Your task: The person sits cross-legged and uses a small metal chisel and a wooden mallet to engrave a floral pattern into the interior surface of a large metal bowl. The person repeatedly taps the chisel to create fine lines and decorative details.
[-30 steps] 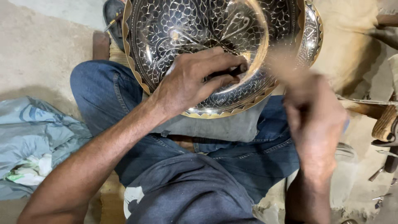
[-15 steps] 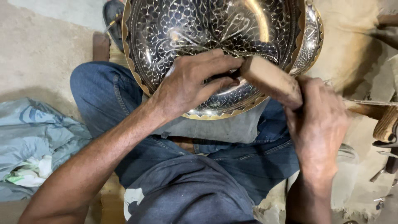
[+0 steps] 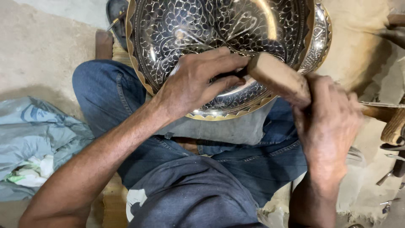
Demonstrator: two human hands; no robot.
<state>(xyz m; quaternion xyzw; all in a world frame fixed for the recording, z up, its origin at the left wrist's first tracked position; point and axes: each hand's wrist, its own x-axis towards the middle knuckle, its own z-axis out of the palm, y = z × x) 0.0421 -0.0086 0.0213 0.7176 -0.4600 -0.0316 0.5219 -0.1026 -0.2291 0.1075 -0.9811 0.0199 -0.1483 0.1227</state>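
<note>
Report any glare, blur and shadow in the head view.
Head view: bright glare streaks the engraved metal bowl near its upper right rim; the right hand and wooden mallet look slightly motion-blurred; the left hand is sharp; soft shadow lies beside the jeans.

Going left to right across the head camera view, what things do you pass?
Blue cloth → left hand → wooden mallet → right hand → small metal tools on the floor.
</note>
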